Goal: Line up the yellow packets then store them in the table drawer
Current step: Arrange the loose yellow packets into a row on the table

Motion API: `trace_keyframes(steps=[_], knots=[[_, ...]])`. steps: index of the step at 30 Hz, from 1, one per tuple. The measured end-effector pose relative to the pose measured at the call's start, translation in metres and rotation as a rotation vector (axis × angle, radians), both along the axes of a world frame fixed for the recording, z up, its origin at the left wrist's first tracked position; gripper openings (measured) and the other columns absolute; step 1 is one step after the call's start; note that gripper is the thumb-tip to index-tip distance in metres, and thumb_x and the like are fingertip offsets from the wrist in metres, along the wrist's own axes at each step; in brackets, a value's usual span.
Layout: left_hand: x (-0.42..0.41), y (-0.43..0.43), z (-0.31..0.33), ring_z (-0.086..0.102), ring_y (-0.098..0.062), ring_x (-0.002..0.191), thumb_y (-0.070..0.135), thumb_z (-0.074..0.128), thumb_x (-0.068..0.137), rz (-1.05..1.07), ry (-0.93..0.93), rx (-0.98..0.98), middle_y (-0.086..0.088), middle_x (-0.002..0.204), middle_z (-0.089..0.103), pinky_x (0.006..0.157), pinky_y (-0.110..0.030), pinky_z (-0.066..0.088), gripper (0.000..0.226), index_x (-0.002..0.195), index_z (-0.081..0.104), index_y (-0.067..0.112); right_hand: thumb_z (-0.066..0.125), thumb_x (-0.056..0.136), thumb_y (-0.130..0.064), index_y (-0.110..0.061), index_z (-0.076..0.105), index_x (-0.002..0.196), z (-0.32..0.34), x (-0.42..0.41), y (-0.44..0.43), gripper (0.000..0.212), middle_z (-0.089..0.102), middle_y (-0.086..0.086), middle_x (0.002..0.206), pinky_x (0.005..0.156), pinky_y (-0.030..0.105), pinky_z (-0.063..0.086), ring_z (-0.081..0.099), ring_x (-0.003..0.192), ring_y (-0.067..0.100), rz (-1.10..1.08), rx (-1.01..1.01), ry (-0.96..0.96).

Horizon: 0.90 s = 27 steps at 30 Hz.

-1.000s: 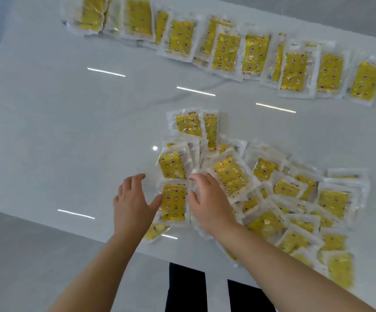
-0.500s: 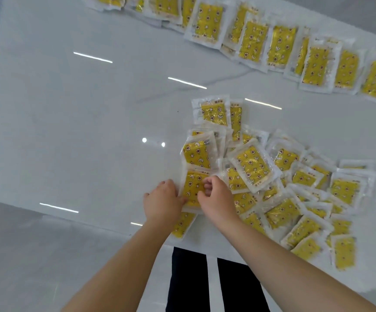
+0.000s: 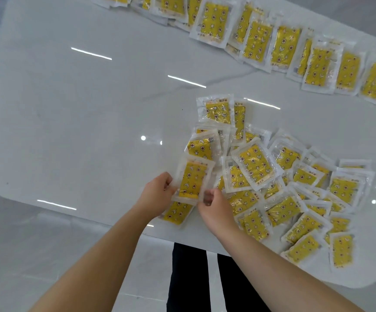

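Pinching a flat yellow star-printed plastic packet [image 3: 192,179] at its lower corners, the left grip [image 3: 157,193] and right grip [image 3: 214,204] hold it just over the loose heap [image 3: 295,188] on the glossy white counter [image 3: 81,120], likely destined for the far row [image 3: 272,43].

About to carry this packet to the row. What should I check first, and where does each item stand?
1. Left hand grips held packet: ok.
2. Right hand pinches its lower corner: ok.
3. Only one packet in the grip: cannot tell.
4. Free slot at end of far row: cannot tell.
5. Bare table between pile and row: ok.
6. Drawer in view: not ok.
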State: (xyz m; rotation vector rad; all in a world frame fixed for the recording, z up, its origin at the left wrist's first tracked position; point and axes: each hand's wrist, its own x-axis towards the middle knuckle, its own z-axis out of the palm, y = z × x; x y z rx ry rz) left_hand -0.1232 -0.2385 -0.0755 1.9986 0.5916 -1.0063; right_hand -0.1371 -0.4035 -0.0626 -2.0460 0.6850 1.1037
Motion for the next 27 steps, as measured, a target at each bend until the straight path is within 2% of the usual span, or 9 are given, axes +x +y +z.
trace_keyframes(steps=[2,6,8,11,14,19,21,23,27], knots=[[0.002,0.008,0.007,0.039,-0.013,0.061,0.018,0.051,0.097,0.099,-0.008,-0.054,0.001,0.069,0.046,0.054,-0.024,0.034,0.018,0.080,0.047,0.013,0.061,0.091,-0.026,-0.018,0.045,0.131,0.000,0.004,0.004,0.043,0.058,-0.004,0.116,0.073,0.025,0.047,0.057,0.097,0.014,-0.071,0.046,0.067],[0.012,0.025,0.020,0.051,-0.016,0.063,0.019,0.054,0.097,0.395,-0.032,-0.166,-0.002,0.073,0.057,0.055,-0.027,0.042,0.017,0.081,0.051,0.015,0.066,0.088,-0.035,-0.024,0.052,0.118,0.003,0.016,0.014,0.035,0.061,-0.006,0.112,0.091,0.041,0.054,0.061,0.104,0.018,-0.115,0.228,0.201],[0.018,0.026,0.024,0.064,-0.022,0.073,0.020,0.056,0.097,0.545,-0.023,-0.235,-0.008,0.086,0.067,0.063,-0.033,0.052,0.010,0.089,0.056,0.014,0.066,0.090,-0.027,-0.025,0.061,0.107,0.008,0.023,0.019,0.017,0.068,-0.007,0.103,0.084,0.037,0.058,0.066,0.096,0.016,-0.107,0.365,0.189],[0.028,0.025,0.027,0.067,-0.024,0.075,0.015,0.056,0.096,0.693,-0.051,-0.278,-0.013,0.091,0.068,0.069,-0.039,0.057,0.008,0.090,0.057,0.011,0.065,0.091,-0.013,-0.019,0.064,0.098,0.017,0.034,0.022,0.009,0.070,-0.005,0.090,0.065,0.028,0.059,0.069,0.076,0.014,-0.133,0.466,0.134],[0.036,0.025,0.027,0.067,-0.028,0.080,0.013,0.056,0.096,0.784,-0.073,-0.284,-0.015,0.095,0.068,0.075,-0.043,0.058,0.005,0.093,0.058,0.010,0.063,0.092,-0.008,-0.014,0.060,0.087,0.020,0.044,0.018,0.008,0.068,0.000,0.077,0.059,0.028,0.058,0.069,0.059,0.016,-0.126,0.439,0.083],[0.043,0.015,0.028,0.070,-0.022,0.073,0.012,0.061,0.093,0.721,-0.112,-0.290,-0.010,0.087,0.071,0.068,-0.038,0.058,0.010,0.085,0.056,0.013,0.066,0.090,-0.027,-0.019,0.061,0.096,0.021,0.049,0.006,0.011,0.072,-0.001,0.086,0.061,0.030,0.055,0.068,0.070,0.013,-0.021,0.388,-0.003],[0.046,0.010,0.028,0.069,-0.020,0.069,0.011,0.063,0.092,0.695,-0.104,-0.283,-0.008,0.083,0.072,0.064,-0.036,0.058,0.015,0.080,0.054,0.014,0.067,0.089,-0.033,-0.018,0.060,0.085,0.019,0.051,0.003,0.017,0.068,0.002,0.079,0.063,0.034,0.051,0.060,0.068,0.013,0.007,0.306,-0.093],[0.048,0.008,0.025,0.069,-0.022,0.070,0.011,0.064,0.091,0.700,-0.100,-0.283,-0.009,0.082,0.072,0.064,-0.036,0.057,0.017,0.078,0.054,0.015,0.068,0.088,-0.032,-0.017,0.056,0.070,0.015,0.056,-0.002,0.027,0.060,0.000,0.065,0.059,0.028,0.042,0.052,0.060,0.012,0.035,0.208,-0.183],[0.048,0.007,0.021,0.067,-0.025,0.070,0.013,0.064,0.091,0.750,-0.115,-0.288,-0.010,0.079,0.071,0.068,-0.039,0.056,0.017,0.077,0.055,0.015,0.068,0.088,-0.028,-0.014,0.051,0.064,0.013,0.067,-0.006,0.033,0.050,-0.004,0.058,0.053,0.025,0.034,0.044,0.055,0.010,0.092,0.129,-0.261]])
